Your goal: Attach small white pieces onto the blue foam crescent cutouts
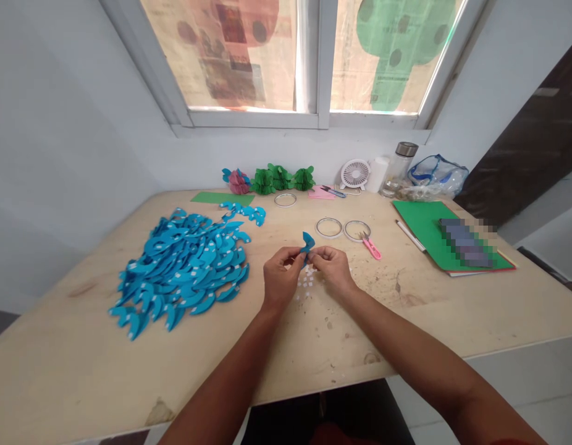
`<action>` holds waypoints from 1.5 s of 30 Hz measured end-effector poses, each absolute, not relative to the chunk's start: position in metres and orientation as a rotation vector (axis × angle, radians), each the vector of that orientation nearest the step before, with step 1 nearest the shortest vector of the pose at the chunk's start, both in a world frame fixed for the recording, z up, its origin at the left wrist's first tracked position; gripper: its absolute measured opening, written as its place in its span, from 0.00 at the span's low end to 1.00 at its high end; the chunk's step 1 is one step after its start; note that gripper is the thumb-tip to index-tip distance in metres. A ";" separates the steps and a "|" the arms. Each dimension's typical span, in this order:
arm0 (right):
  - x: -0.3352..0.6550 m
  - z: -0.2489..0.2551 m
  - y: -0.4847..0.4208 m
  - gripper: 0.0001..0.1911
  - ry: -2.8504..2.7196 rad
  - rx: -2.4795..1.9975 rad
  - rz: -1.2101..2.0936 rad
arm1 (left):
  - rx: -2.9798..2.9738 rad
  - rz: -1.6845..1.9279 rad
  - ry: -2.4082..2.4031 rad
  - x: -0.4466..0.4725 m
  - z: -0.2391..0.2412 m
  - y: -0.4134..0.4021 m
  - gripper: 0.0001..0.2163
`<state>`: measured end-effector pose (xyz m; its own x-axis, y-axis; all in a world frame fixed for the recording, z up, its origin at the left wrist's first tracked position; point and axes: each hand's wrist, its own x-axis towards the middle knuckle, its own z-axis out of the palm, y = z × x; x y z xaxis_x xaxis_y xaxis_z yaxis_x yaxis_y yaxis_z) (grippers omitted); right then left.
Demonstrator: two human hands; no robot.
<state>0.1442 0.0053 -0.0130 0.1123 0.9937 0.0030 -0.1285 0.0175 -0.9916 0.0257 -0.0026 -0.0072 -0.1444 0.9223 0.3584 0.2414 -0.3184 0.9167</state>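
Both hands meet over the middle of the table around one curved blue paper piece (307, 241). My left hand (282, 273) pinches its lower left side, and my right hand (331, 267) has its fingertips closed at its lower right edge. The piece stands up above the fingers; its lower end is partly hidden by them. Small white squares (308, 279) lie scattered on the wood just below the hands. To the left spreads a large heap of similar blue paper pieces (184, 266), many bearing a small white square.
Tape rolls (329, 228) and pink-handled snips (371, 246) lie beyond my right hand. Green paper sheets (416, 232), a pen (410, 235) and a blurred dark object (469, 241) are at right. Along the wall stand green paper decorations (280, 178), a small fan (355, 175) and a bottle (401, 167).
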 end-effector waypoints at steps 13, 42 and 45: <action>0.144 -0.015 0.008 0.06 -1.011 -1.192 1.162 | 1.714 1.499 1.356 0.029 -0.002 -0.008 0.05; 0.146 -0.011 0.005 0.04 -1.066 -1.243 1.124 | 1.013 1.509 1.182 0.022 -0.003 0.005 0.11; 0.147 -0.016 0.007 0.05 -1.050 -1.251 1.104 | 0.958 1.517 1.170 0.020 -0.003 0.006 0.11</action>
